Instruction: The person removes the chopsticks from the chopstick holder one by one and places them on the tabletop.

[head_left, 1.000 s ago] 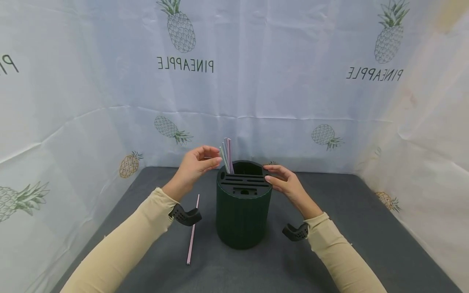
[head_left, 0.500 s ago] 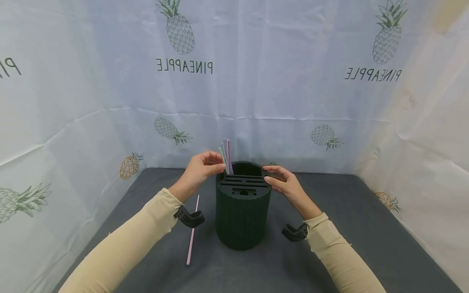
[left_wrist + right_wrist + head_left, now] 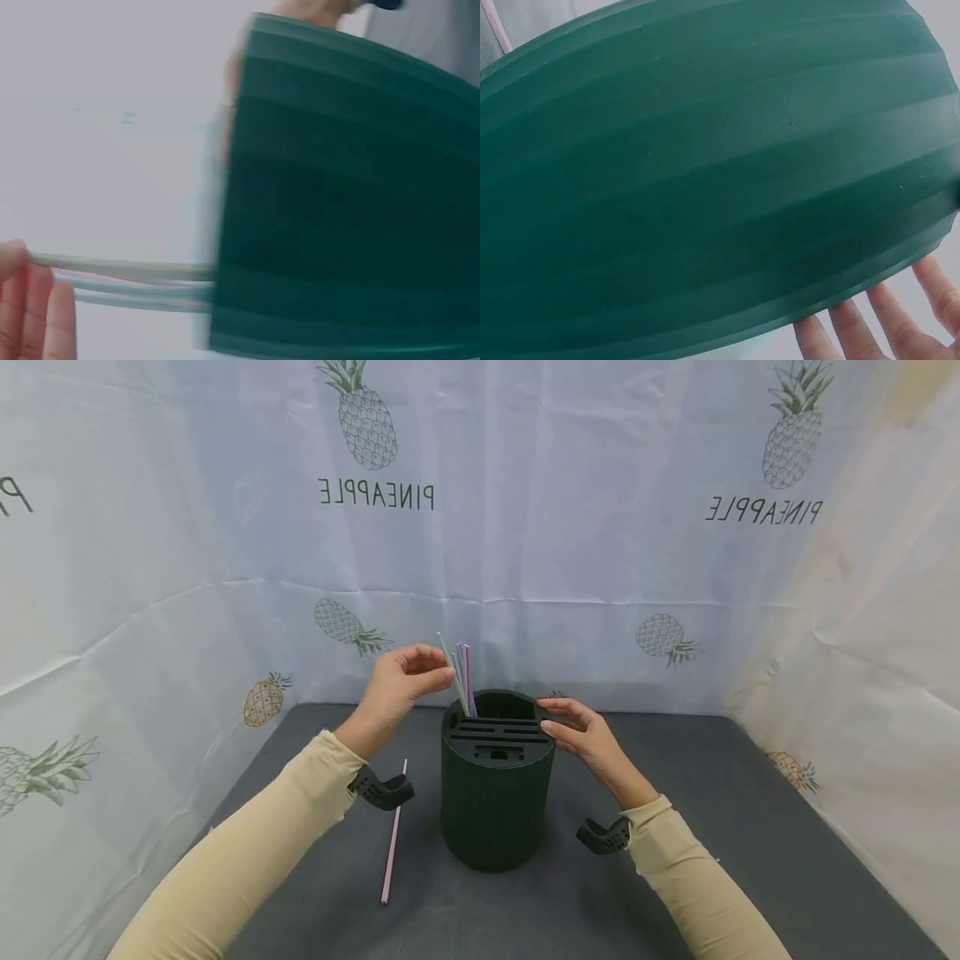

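Note:
A dark green, round knife block [image 3: 497, 810] stands upright, its top slotted at the front and with a wider opening behind. My left hand [image 3: 397, 689] pinches a pale green straw [image 3: 127, 268] near its upper end. That straw leans out of the back opening, higher than the other pastel straws [image 3: 468, 672] beside it. At the block's right rim, my right hand [image 3: 588, 739] rests its thumb and fingertips. Fairly straight fingers [image 3: 892, 315] touch the ribbed side in the right wrist view. The straws' lower ends are hidden inside the block.
On the dark grey tabletop [image 3: 315, 893], a pink straw [image 3: 391, 860] lies left of the block, below my left wrist. White cloth with pineapple prints [image 3: 525, 543] hangs behind the table and along both sides.
My left hand first moved in low against the straws, then rose and pulled the pale green straw upward, so its top now stands above the others. My right hand stays at the rim.

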### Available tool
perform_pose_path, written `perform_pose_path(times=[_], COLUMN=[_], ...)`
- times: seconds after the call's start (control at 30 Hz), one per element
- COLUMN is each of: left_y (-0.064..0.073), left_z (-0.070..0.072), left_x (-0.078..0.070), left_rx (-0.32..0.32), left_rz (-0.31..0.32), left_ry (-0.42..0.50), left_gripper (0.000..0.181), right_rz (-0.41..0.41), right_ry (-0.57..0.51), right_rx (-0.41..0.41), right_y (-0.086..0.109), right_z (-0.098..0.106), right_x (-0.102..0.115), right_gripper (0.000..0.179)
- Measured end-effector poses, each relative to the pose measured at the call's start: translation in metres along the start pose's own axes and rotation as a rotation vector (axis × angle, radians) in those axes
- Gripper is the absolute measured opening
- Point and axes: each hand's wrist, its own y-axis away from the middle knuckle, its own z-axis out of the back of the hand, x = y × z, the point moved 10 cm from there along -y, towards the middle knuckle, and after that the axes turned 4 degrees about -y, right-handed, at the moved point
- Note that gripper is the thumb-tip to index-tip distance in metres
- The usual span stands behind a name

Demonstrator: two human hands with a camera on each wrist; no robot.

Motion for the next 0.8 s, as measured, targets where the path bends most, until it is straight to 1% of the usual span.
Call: perform_pose_path(times=[0.07, 0.13, 0.2, 0.27, 0.3, 0.37, 0.43, 0.5, 0.53, 0.6, 0.67, 0.73, 0.8], left_y=[-0.002, -0.004, -0.004, -0.003, -0.002, -0.001, 0.001, 0.002, 0.002, 0.001, 0.001, 0.001, 0.003], left_z=[0.009, 0.021, 0.035, 0.051, 0.059, 0.075, 0.088, 0.099, 0.104, 0.111, 0.116, 0.118, 0.119], left_x=[-0.021, -0.046, -0.07, -0.092, -0.1, -0.113, -0.119, -0.117, -0.113, -0.098, -0.077, -0.051, -0.024], left_rx=[-0.035, -0.086, -0.142, -0.199, -0.23, -0.28, -0.316, -0.345, -0.354, -0.364, -0.363, -0.341, -0.311], left_rz=[-0.078, -0.159, -0.237, -0.297, -0.317, -0.339, -0.338, -0.307, -0.282, -0.214, -0.128, -0.043, 0.038], left_ry=[0.084, 0.187, 0.283, 0.382, 0.415, 0.47, 0.508, 0.509, 0.501, 0.487, 0.454, 0.406, 0.338], left_gripper=[0.014, 0.017, 0.019, 0.018, 0.016, 0.015, 0.018, 0.018, 0.018, 0.016, 0.014, 0.012, 0.012], right_rz=[0.0, 0.001, 0.005, 0.008, 0.01, 0.011, 0.012, 0.014, 0.015, 0.016, 0.015, 0.014, 0.012], right_ry=[0.001, 0.002, 0.0, -0.001, -0.002, -0.002, -0.001, 0.002, 0.003, 0.004, 0.006, 0.006, 0.008], right_rx=[0.001, 0.003, 0.007, 0.011, 0.013, 0.015, 0.016, 0.015, 0.015, 0.013, 0.01, 0.007, 0.006], right_y=[0.0, 0.0, -0.001, -0.001, -0.001, -0.001, -0.001, -0.001, -0.001, -0.001, -0.001, -0.001, -0.001], right_z=[0.0, -0.001, -0.001, -0.001, -0.001, -0.001, -0.001, -0.001, -0.001, -0.001, -0.002, -0.001, -0.002], right_x=[0.0, 0.001, 0.001, 0.002, 0.002, 0.002, 0.002, 0.002, 0.002, 0.002, 0.002, 0.001, 0.001], right_gripper=[0.048, 0.048, 0.048, 0.048, 0.048, 0.048, 0.048, 0.048, 0.048, 0.048, 0.048, 0.048, 0.049])
